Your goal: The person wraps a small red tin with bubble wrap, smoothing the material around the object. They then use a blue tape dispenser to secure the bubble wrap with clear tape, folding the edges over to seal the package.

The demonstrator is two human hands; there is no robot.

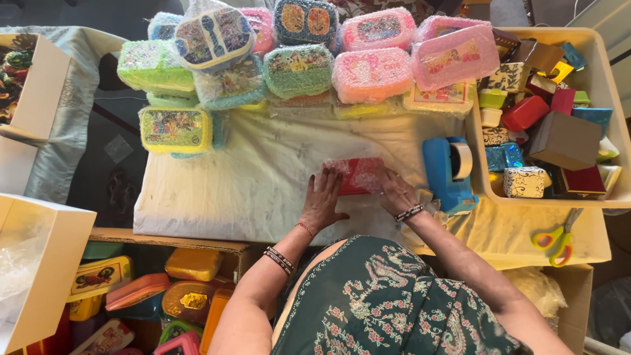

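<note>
I see both hands pressed down on a red box (355,175) that lies on the white cloth (250,190) in the middle of the table, half covered in clear bubble wrap (342,165). My left hand (321,200) lies flat with its fingers spread over the box's left end, palm on the cloth and fingertips on the wrap. My right hand (396,192) sits on the right end, fingers bent over the wrap and holding it against the box. Neither hand lifts the box; both hold it down where it rests.

Just to the right of my right hand stands a blue tape dispenser (449,172) with a roll of clear tape. Beyond it a cream tray (608,79) holds many small boxes in red, brown, teal and patterned white. A pair of scissors (557,238) with green and orange handles lies below the tray on the cloth.

Along the far edge of the table is a row of wrapped lunch boxes (299,69) in pink, green, yellow and blue, stacked in two layers. Below the near edge, on my left, a cardboard carton (164,289) holds unwrapped boxes in orange, yellow and pink.
</note>
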